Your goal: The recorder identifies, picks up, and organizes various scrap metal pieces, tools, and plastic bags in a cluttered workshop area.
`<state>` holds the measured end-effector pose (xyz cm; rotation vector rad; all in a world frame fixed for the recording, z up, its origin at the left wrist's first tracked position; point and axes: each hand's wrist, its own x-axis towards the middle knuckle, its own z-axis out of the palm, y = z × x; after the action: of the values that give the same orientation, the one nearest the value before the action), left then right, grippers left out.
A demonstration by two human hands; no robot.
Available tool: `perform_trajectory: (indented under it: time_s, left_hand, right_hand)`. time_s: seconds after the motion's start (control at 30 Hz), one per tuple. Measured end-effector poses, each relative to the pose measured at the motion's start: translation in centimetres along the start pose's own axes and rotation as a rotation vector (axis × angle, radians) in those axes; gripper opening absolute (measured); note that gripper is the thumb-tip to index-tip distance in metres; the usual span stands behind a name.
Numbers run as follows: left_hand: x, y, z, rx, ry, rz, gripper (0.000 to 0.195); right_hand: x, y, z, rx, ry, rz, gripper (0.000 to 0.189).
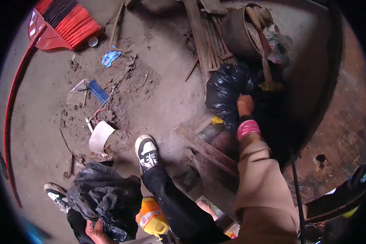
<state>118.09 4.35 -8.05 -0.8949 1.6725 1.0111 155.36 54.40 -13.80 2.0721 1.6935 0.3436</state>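
Note:
My right hand [245, 105], at the end of a tan sleeve with a pink cuff, is closed on a stuffed black plastic bag [221, 88] beside the dark, rusty table edge. Low at the left, my left hand [98, 233] pinches the edge of a loose, crumpled black plastic bag [105, 195] that hangs over my leg. A small yellow item [217, 120] lies against the lower side of the stuffed bag. Between my legs stands a yellow plastic jug [152, 216] with an orange label.
A red broom [76, 27] with a dustpan [45, 33], a blue comb [98, 91], a curved white piece [101, 137] and dirt lie on the floor at left. Wood slats [198, 36] and a metal pot [241, 33] are ahead. A rusty tabletop [332, 137] is at right.

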Motion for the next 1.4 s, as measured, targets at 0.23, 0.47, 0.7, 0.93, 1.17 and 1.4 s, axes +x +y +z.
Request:
perform_trajectory:
  time_s: [0.23, 0.47, 0.7, 0.93, 1.17, 1.4]
  left_hand:
    - [-0.7, 0.4, 0.5, 0.006, -0.088, -0.06, 0.035]
    - [-0.8, 1.4, -0.5, -0.066, -0.103, -0.044, 0.035]
    - [-1.3, 3.0, -0.9, -0.1, -0.143, -0.058, 0.038]
    - [-2.1, 3.0, 1.4, 0.033, -0.019, -0.069, 0.036]
    - [-1.5, 0.6, 2.3, -0.141, 0.016, -0.05, 0.033]
    - [-3.0, 2.9, 2.1, -0.037, -0.106, -0.144, 0.035]
  right_hand:
    - [1.3, -0.5, -0.1, -0.057, -0.106, 0.2, 0.041]
    - [-6.4, -2.4, -4.3, 0.217, -0.006, 0.275, 0.058]
    - [-14.5, -13.2, -1.5, -0.233, 0.044, -0.983, 0.02]
    - [-7.4, -8.5, 0.7, -1.029, 0.145, -1.226, 0.027]
    - [-4.0, -2.1, 0.4, -0.95, -0.052, -1.066, 0.02]
    - [-1.4, -3.9, 4.2, -0.949, 0.123, -1.151, 0.012]
